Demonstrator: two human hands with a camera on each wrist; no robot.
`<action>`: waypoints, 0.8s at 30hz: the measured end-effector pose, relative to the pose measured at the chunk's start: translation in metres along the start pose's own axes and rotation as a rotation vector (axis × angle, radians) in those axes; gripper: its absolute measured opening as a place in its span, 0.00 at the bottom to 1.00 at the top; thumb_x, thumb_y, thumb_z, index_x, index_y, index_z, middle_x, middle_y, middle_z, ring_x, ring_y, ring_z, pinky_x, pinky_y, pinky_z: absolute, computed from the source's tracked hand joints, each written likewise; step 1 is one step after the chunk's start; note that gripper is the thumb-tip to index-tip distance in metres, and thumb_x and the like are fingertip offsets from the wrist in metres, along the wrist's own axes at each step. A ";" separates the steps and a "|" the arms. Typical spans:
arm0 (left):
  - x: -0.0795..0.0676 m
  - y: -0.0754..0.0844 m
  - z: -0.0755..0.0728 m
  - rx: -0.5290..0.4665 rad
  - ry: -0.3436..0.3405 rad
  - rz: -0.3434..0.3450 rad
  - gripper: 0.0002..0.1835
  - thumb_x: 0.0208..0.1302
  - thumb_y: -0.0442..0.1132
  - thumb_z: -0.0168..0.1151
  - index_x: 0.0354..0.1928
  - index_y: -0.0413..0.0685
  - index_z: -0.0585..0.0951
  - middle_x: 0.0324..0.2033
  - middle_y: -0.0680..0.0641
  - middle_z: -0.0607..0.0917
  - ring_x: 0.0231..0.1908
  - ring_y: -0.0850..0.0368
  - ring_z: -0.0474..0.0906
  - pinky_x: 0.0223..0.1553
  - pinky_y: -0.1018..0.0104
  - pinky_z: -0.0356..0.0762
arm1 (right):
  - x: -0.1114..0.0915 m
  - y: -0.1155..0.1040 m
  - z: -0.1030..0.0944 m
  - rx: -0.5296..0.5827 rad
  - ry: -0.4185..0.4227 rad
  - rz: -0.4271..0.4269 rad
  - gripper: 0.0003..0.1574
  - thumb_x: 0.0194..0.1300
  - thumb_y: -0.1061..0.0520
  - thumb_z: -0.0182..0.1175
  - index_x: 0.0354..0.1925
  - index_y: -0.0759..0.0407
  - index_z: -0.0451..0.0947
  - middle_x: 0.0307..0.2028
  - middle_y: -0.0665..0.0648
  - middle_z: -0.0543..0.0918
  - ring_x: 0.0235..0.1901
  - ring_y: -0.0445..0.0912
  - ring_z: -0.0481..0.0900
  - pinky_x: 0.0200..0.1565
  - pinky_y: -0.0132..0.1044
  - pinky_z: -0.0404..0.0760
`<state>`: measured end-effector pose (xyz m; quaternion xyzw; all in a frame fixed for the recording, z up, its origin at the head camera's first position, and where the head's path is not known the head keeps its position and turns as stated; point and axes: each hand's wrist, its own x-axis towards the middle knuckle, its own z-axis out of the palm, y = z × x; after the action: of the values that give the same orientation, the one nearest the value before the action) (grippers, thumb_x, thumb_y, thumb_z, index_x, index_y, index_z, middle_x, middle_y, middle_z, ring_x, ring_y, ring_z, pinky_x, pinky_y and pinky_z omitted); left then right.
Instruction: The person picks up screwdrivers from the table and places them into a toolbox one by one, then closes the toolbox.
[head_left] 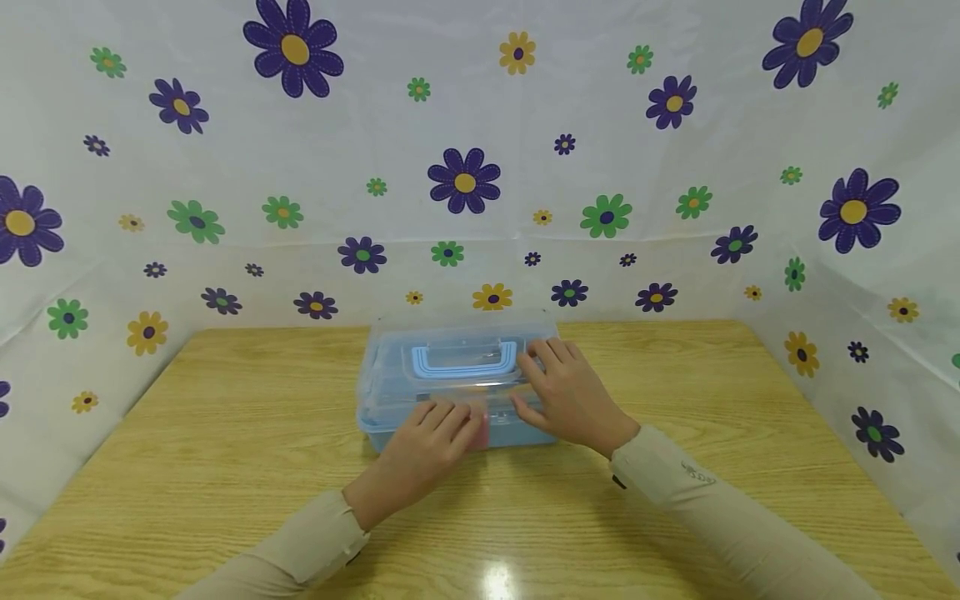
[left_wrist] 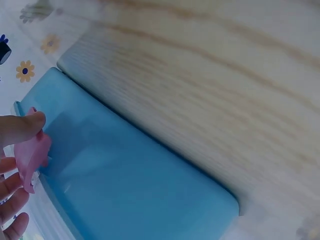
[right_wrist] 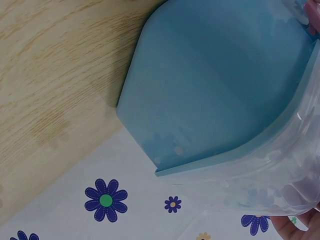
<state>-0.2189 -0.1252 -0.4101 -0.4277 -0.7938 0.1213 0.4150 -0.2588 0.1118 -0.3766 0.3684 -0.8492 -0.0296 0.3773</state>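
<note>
A storage box with a light blue base [head_left: 525,433] and a clear lid [head_left: 386,371] stands on the table, its lid down. A blue carry handle [head_left: 465,372] lies flat on the lid. At the front, my left hand [head_left: 423,450] pinches the pink latch [left_wrist: 32,152], thumb on one side and fingers on the other. My right hand [head_left: 573,396] rests on the right part of the lid, fingers bent loosely over it. Through the lid the contents are blurred. The right wrist view shows the blue base and only a few right fingertips [right_wrist: 295,227].
The wooden table [head_left: 247,417] extends around the box on all sides. Behind it and along both sides hangs a white cloth [head_left: 510,108] with purple, green and yellow flowers.
</note>
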 end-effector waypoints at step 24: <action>0.009 -0.002 -0.005 -0.034 -0.091 0.023 0.15 0.57 0.37 0.65 0.47 0.46 0.79 0.43 0.49 0.81 0.39 0.55 0.78 0.44 0.64 0.78 | 0.000 -0.002 0.000 -0.007 0.005 0.000 0.26 0.55 0.42 0.61 0.41 0.61 0.77 0.39 0.58 0.78 0.37 0.51 0.74 0.42 0.42 0.76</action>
<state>-0.2189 -0.1202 -0.4015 -0.4376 -0.8089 0.1318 0.3699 -0.2577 0.1104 -0.3769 0.3672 -0.8481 -0.0317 0.3806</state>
